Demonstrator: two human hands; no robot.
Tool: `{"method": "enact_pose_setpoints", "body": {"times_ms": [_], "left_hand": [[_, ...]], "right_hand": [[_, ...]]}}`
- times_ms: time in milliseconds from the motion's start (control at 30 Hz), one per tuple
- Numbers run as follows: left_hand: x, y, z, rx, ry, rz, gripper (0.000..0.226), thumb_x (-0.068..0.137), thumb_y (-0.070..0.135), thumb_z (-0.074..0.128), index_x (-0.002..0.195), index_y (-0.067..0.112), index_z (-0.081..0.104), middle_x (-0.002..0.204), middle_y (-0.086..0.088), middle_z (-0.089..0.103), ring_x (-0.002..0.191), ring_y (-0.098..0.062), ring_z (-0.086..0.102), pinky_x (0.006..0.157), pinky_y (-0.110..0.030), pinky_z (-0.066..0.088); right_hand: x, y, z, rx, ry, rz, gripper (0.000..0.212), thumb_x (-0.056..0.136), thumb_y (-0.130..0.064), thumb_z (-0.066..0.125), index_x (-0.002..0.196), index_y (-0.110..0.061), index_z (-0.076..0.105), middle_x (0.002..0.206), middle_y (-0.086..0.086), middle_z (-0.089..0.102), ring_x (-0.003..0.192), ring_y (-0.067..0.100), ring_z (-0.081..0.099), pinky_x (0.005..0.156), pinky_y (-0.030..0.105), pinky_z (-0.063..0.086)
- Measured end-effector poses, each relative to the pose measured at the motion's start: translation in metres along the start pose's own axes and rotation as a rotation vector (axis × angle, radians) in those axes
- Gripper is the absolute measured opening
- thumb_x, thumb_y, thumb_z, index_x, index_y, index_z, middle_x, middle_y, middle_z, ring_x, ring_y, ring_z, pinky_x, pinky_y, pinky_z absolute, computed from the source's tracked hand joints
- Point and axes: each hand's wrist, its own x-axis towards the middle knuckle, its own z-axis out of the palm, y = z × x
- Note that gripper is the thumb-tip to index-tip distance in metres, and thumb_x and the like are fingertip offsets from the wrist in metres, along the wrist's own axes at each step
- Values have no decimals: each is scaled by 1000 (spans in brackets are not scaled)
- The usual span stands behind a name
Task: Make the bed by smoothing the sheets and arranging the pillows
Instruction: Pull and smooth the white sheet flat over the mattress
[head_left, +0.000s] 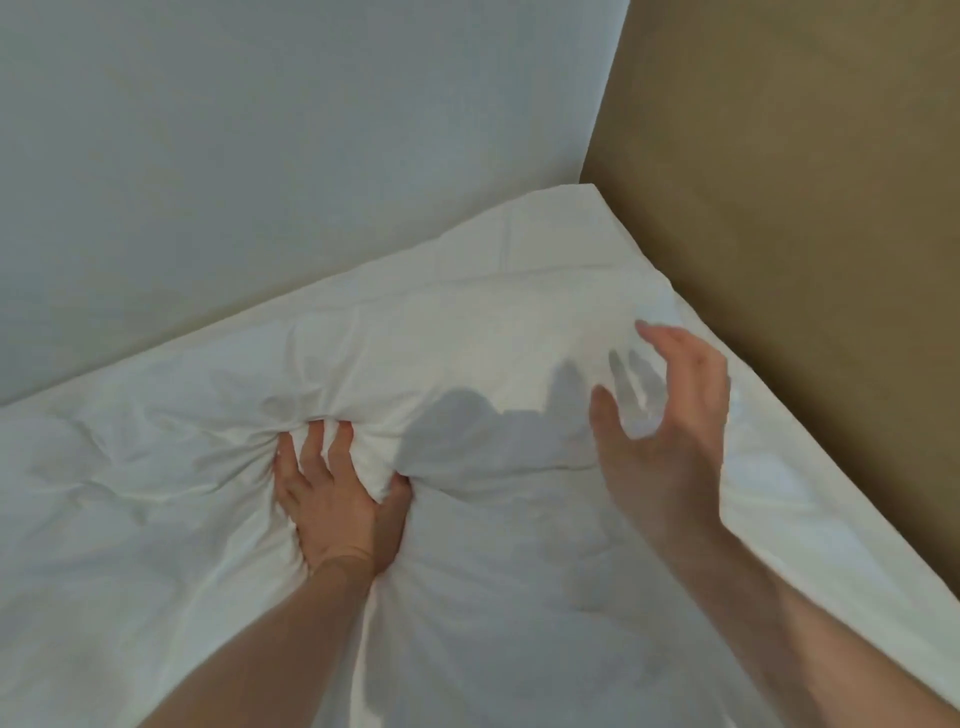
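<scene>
While the left hand (332, 499) grips the creased pillow (467, 374), the right hand (670, 415) hovers open; sheet (156, 519) smoothing remains.

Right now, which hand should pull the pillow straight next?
Probably the left hand. Its fingers are already dug into the pillow and grip a bunch of its fabric, so it can pull at once. The right hand hovers open above the pillow and holds nothing.

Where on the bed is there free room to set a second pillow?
Free: sheet between left hand and white wall. Crowded: the corner by the headboard, where the pillow lies under the right hand.
</scene>
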Motion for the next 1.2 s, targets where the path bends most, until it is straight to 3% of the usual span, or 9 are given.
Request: {"method": "enact_pose_setpoints", "body": {"times_ms": [167, 300, 433, 567, 767, 833, 933, 1033, 1200], "left_hand": [[0, -3, 6, -31, 33, 17, 89, 72, 66, 48, 148, 21, 41, 160, -8, 28, 154, -37, 7, 123, -55, 8], [1, -5, 10, -50, 57, 27, 87, 72, 65, 49, 147, 21, 41, 160, -7, 28, 154, -35, 7, 124, -51, 7], [3, -7, 9, -60, 89, 67, 86, 72, 60, 52, 144, 15, 46, 157, -12, 34, 153, -40, 12, 124, -54, 11], [2, -9, 9, -24, 90, 67, 85, 70, 59, 53, 141, 12, 48, 155, -13, 34, 153, -40, 13, 123, -54, 13], [-1, -5, 6, -51, 124, 77, 85, 70, 60, 50, 140, 11, 50, 153, -13, 37, 151, -43, 16, 119, -60, 19], [0, -5, 7, -48, 130, 75, 85, 70, 60, 50, 139, 10, 51, 152, -14, 37, 150, -44, 17, 117, -61, 21], [1, -6, 9, -44, 157, 93, 85, 71, 58, 50, 139, 8, 52, 151, -15, 39, 150, -45, 19, 118, -61, 22], [1, -6, 11, -42, 177, 109, 84, 72, 56, 52, 140, 7, 53, 152, -15, 40, 150, -46, 20, 119, -59, 21], [2, -7, 12, -24, 210, 110, 82, 73, 56, 53, 138, 6, 55, 150, -18, 43, 149, -47, 23, 118, -60, 22]], "right_hand": [[138, -20, 26, -55, -122, 357, 66, 97, -54, 53, 152, -21, 42, 155, 0, 42, 145, 23, 32, 117, 37, 30], [139, 1, 51, -52, -320, 806, 81, 95, -68, 45, 148, -6, 45, 146, 11, 52, 130, 35, 52, 101, 39, 42], [102, 4, 36, 32, -609, 858, 61, 89, -53, 67, 133, -11, 60, 117, 5, 70, 98, 24, 67, 81, 31, 52], [77, -11, 5, 22, -892, 725, 24, 88, -27, 72, 112, -29, 72, 101, -2, 79, 96, 20, 74, 85, 34, 58], [101, -57, -10, 382, 152, -56, 47, 74, 9, 49, 75, -33, 71, 93, -10, 77, 102, 22, 69, 86, 38, 56], [121, -74, -6, 429, 313, -168, 40, 71, 9, 42, 70, -25, 64, 94, -8, 77, 104, 19, 69, 86, 32, 54], [131, -61, 25, 258, 209, -117, 27, 83, 2, 47, 85, -20, 64, 97, -8, 74, 96, 12, 68, 85, 33, 54], [114, -6, 59, 11, 39, 229, 19, 101, -19, 49, 118, -23, 57, 120, -6, 65, 110, 21, 61, 98, 41, 48], [59, 59, 59, -425, -179, 234, 53, 104, -44, 41, 151, -19, 39, 153, 6, 48, 138, 28, 42, 117, 42, 29]]}}
